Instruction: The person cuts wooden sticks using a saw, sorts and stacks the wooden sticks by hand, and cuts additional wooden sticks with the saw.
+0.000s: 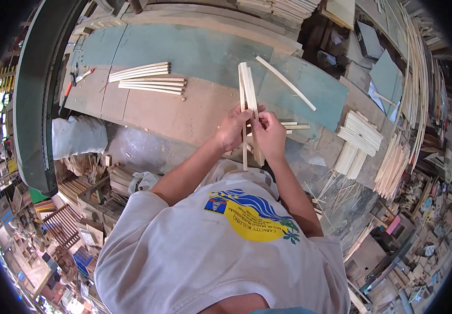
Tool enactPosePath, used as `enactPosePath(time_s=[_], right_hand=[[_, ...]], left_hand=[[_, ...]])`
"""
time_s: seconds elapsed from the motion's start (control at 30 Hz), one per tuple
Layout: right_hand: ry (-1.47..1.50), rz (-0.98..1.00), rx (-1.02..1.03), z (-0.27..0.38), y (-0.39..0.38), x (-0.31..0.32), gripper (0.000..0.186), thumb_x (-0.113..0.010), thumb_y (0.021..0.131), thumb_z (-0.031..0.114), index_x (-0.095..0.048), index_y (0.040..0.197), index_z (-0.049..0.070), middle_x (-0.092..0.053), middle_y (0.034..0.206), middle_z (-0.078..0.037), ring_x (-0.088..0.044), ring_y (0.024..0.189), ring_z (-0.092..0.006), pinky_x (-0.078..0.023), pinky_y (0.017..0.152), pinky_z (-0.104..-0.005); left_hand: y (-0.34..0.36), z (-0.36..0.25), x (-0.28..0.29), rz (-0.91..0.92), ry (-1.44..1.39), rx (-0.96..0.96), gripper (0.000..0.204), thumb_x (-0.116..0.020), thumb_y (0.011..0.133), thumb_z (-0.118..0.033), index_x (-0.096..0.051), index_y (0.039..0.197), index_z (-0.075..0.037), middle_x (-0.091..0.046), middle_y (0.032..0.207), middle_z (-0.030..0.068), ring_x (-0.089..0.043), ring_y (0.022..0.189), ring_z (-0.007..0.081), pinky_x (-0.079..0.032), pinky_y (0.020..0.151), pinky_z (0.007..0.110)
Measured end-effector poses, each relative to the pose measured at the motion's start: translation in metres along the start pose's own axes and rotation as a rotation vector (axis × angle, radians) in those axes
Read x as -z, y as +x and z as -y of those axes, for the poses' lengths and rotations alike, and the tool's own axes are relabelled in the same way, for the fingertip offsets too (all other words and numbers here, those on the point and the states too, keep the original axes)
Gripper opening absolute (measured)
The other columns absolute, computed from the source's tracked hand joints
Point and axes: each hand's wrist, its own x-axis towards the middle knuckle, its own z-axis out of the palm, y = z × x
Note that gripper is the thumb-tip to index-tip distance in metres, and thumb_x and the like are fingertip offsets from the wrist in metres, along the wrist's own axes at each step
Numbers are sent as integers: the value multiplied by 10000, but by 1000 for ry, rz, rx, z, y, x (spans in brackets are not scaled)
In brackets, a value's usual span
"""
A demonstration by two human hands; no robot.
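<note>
In the head view, the left hand and right hand, at the centre of the frame, both grasp pale wooden strips, pinched between thumbs and fingers. The strips stand lengthwise through the grip, their upper ends reaching above the fingers and their lower ends hanging toward the shirt; how many there are is hard to tell. A loose strip lies on the workbench at upper right of the hands, two strip groups at upper left, and a stacked bundle at right.
</note>
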Motion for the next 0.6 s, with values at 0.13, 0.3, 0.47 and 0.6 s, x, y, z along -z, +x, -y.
enactPosePath(time_s=[0.13,0.3,0.47,0.6], right_hand=[[-177,-105,201,-6,-6,8,213,-752,869,59,-617,1023,2,-726,913,-165,-734,798,-317,-574,719,-389],[-72,-70,133,-16,-7,18,207,-743,878,44,-614,1035,9,-711,932,-149,-703,767,-263,-565,717,-357],[327,60,-68,-18,0,30,152,-695,948,32,-622,1062,-36,-703,943,-66,-674,822,-115,-555,730,-268],[118,51,-37,-10,-5,29,161,-715,935,44,-638,1060,-20,-722,939,-74,-692,830,-125,-559,750,-283]], left_hand=[[9,15,-1,-8,146,23,334,-463,1085,-207,-561,1351,-32,-656,1280,105,-656,1095,201,-537,959,405],[13,24,-7,-22,154,25,326,-458,1092,-236,-566,1332,-45,-653,1235,102,-651,1066,184,-545,929,390],[18,33,1,48,112,29,343,-456,1102,-291,-527,1341,-56,-628,1240,121,-637,1084,200,-534,966,402],[19,38,-10,60,-29,33,372,-420,1113,-288,-550,1266,26,-657,1143,140,-653,1073,235,-530,982,386]])
